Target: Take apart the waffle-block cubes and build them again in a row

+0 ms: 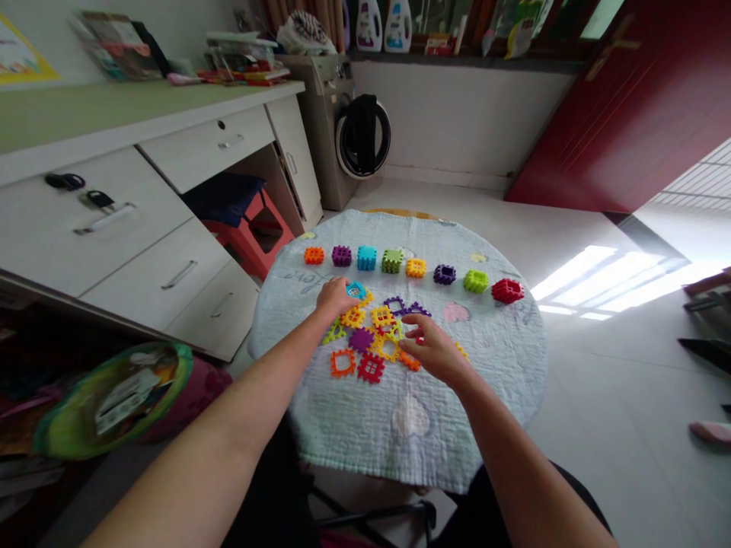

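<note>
Currently, we place our left hand (334, 298) beyond and to the left of the solid purple tile (361, 339), our reference point. Its fingertips meet a blue tile (356, 290); we cannot tell whether they pinch it or merely touch it. We position our right hand (437, 350) to the right of the purple tile, with the fingers parted wide and slightly curved. Near that hand we see an orange tile (410, 361), right of the purple tile and partly hidden.

Around the purple tile we identify a yellow frame (388, 348) just to its right, a red window tile (371, 368) on our side of it, an orange frame (343, 363) nearer us and left, and a green tile (334, 331) to its left. Well beyond the purple tile we count eight assembled blocks (392, 261) in a row, from orange at the left to red at the right. A pale cloth (480, 388) extends beneath all these parts.
</note>
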Demonstrator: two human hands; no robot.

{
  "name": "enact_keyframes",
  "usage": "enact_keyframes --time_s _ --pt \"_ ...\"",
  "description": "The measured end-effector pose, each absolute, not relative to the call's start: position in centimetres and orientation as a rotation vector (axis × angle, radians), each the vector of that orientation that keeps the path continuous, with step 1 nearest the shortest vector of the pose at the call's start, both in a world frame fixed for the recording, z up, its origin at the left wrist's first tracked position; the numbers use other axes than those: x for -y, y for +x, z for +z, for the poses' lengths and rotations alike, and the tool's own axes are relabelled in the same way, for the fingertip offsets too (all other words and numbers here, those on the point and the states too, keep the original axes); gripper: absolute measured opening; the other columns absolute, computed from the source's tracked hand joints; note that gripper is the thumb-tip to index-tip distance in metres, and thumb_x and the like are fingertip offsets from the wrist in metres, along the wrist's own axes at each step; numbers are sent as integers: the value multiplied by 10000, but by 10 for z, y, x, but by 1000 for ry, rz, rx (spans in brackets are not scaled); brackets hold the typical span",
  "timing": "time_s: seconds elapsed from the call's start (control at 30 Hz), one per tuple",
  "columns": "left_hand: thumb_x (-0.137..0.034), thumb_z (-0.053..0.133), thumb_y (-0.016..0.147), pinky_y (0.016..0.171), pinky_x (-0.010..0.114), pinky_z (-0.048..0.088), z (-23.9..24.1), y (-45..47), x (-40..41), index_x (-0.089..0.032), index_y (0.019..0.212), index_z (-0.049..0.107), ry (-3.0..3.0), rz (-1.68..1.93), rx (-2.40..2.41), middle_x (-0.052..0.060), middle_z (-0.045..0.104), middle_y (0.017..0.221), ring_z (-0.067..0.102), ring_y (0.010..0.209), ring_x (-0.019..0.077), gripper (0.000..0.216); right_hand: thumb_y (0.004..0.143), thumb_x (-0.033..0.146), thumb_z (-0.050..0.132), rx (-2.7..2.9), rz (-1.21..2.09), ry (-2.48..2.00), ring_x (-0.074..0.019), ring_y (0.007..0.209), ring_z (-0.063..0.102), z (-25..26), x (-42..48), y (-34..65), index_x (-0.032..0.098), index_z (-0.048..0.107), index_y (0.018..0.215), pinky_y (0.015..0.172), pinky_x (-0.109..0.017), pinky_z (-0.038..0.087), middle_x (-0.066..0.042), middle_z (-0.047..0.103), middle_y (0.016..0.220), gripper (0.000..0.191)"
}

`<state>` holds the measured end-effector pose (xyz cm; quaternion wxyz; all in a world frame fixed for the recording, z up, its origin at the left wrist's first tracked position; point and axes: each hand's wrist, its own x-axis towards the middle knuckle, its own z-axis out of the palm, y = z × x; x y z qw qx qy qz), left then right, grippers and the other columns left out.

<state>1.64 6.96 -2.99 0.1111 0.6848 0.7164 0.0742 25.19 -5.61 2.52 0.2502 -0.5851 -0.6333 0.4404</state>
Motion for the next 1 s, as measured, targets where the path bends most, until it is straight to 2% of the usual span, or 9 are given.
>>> enact_keyframes --time_s 0.17,0.5,0.63,0.8,1.0 --pt "-473 732 602 849 296 489 -27 16 -72 -195 1118 648 2057 123 -2101 101 649 1130 616 1024 262 593 771 237 652 1755 1170 -1608 -166 921 605 30 55 252 186 542 1153 801 -343 508 -87 571 1132 401" --pt "-449 711 605 826 312 495 -27 14 -76 -188 1039 672 2107 110 -2059 105 664 1088 624 1000 269 508 776 246 654 1787 1149 -1592 -168 926 606 24 56 252 188 544 1145 809 -351 512 -90 560 1149 390" --pt "-450 691 624 840 305 490 -12 9 -84 -191 1070 657 2151 252 -2081 92 661 1067 618 986 254 517 783 246 643 1786 1140 -1579 -166 928 603 24 56 253 187 539 1144 815 -350 513 -93 554 1158 380" --pt "-367 660 643 916 326 461 22 10 -121 -177 1118 629 2390 435 -1953 88 618 1100 581 1026 252 512 789 235 631 1811 1126 -1564 -163 935 598 24 56 253 199 533 1144 811 -341 508 -79 550 1155 370" --pt "-266 657 598 896 286 464 43 28 -169 -183 1160 619 2498 180 -1790 70 592 1146 595 1015 233 570 782 203 631 1827 1145 -1579 -161 937 598 26 57 253 190 532 1133 814 -334 508 -83 537 1143 365"
